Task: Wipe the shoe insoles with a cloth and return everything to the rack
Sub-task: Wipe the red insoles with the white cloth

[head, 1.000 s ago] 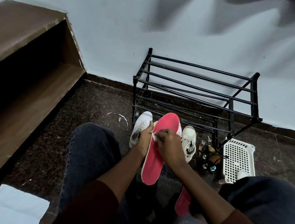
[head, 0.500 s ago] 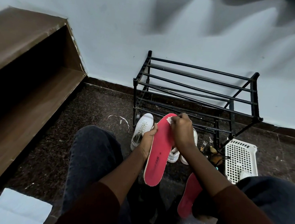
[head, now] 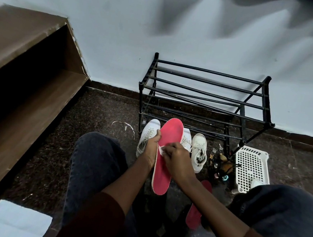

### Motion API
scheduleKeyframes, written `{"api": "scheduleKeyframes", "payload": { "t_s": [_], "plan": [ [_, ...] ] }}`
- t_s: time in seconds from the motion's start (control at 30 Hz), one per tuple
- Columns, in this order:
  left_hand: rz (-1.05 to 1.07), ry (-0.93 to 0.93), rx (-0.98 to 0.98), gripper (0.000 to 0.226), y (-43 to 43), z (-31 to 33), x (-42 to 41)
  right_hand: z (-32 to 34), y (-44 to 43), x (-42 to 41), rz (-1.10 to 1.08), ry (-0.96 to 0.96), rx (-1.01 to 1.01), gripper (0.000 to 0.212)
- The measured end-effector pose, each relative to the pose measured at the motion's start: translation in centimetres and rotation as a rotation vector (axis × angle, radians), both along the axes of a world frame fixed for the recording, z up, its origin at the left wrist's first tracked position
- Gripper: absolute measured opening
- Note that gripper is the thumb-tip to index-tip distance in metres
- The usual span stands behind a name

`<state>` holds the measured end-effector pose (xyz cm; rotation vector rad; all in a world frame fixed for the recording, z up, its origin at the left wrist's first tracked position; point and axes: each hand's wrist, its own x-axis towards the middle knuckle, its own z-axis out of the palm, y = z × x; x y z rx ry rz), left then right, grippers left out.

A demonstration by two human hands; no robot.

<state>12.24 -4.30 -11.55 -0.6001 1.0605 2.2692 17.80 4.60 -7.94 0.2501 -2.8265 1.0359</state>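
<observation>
A red insole point(head: 170, 136) stands tilted between my knees, its toe end pointing at the rack. My left hand point(head: 150, 147) grips its left edge near the middle. My right hand point(head: 176, 156) presses a small white cloth point(head: 161, 150) against the insole's middle. A second red insole point(head: 197, 207) lies on the floor under my right forearm. White sneakers point(head: 199, 151) sit on the floor behind the insole, one point(head: 148, 134) to the left of it. The black metal shoe rack point(head: 206, 96) stands against the wall, its bars bare.
A white perforated plastic basket point(head: 251, 167) lies right of the rack, with small bottles and keys point(head: 221, 164) beside it. A brown wooden shelf unit point(head: 24, 74) runs along the left. A white cloth or paper point(head: 12, 223) lies at the bottom left. My knees flank the work area.
My right hand slid the cloth up to the insole's toe end, then back down to its middle. The left hand kept its hold on the insole.
</observation>
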Motion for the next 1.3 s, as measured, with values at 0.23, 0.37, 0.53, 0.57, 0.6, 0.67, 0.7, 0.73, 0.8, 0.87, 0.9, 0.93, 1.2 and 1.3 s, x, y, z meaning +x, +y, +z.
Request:
{"api": "scheduleKeyframes", "payload": {
  "t_s": [0.23,0.37,0.53,0.57,0.6,0.67,0.7,0.73,0.8,0.87,0.9,0.93,1.2,1.3],
  "plan": [
    [-0.057,0.005,0.047,0.062,0.2,1.1,0.7,-0.1,1.9,-3.9,-0.064,0.042,0.167,0.014],
    [-0.062,0.008,0.066,0.062,-0.2,1.5,0.5,0.3,2.4,-6.0,-0.159,0.045,0.15,0.019],
    [-0.027,0.008,0.076,0.066,-0.2,0.9,0.4,-0.1,1.8,-5.3,-0.239,0.02,0.05,0.018],
    [-0.018,0.009,0.066,0.066,-0.2,0.8,0.3,-0.1,1.8,-4.9,-0.261,-0.009,0.025,0.019],
    [-0.015,0.013,0.049,0.067,-0.2,0.6,0.2,-0.2,1.6,-4.2,-0.273,-0.038,0.009,0.02],
    [-0.016,0.016,0.025,0.068,-0.2,0.3,0.1,-0.4,1.0,-2.5,-0.251,-0.048,0.007,0.021],
    [-0.003,0.013,0.01,0.068,-0.2,0.3,0.1,-0.6,0.6,-1.6,-0.227,-0.036,0.006,0.021],
    [0.014,0.012,-0.01,0.067,-0.2,0.2,0.0,-0.7,0.3,-0.8,-0.212,-0.021,-0.007,0.02],
    [0.04,0.015,-0.048,0.065,-0.3,0.1,-0.2,-0.9,0.1,0.2,-0.215,-0.027,-0.054,0.018],
    [0.034,0.001,-0.053,0.067,-0.2,0.1,-0.2,-1.1,0.3,0.5,-0.242,-0.061,-0.097,0.017],
    [0.025,-0.011,-0.054,0.069,-0.1,0.1,-0.2,-1.3,0.4,0.4,-0.252,-0.077,-0.103,0.017],
    [0.015,-0.017,-0.057,0.071,-0.1,0.1,-0.2,-1.4,0.4,0.2,-0.258,-0.082,-0.099,0.018],
    [-0.056,0.013,-0.062,0.067,-0.2,0.1,0.1,-0.2,1.0,-4.6,-0.346,0.033,0.028,0.017],
    [-0.048,0.046,-0.039,0.06,-0.1,0.0,0.0,0.4,1.4,-6.4,-0.36,0.061,0.056,0.017]
  ]
}}
